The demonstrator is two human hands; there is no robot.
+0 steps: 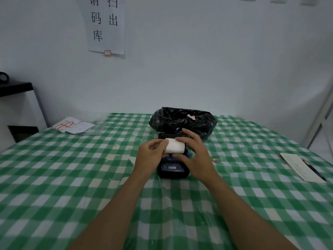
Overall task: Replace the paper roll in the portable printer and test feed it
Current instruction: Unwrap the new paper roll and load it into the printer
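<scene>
A small black portable printer (173, 170) with a little screen sits mid-table, its lid (168, 136) raised at the far end. A white paper roll (174, 146) lies in the open bay. My left hand (151, 155) pinches the roll's left end with thumb and fingers. My right hand (194, 152) reaches over the roll's right side, fingers on its top and thumb at its near edge. Both hands hide the bay's sides.
The table wears a green-and-white checked cloth (72, 174). A black rubbish bag (182, 121) lies just behind the printer. Label sheets (73, 125) rest at the far left; a notebook (301, 167) with a pen (316, 171) is at the right. A small paper scrap (215, 160) lies nearby.
</scene>
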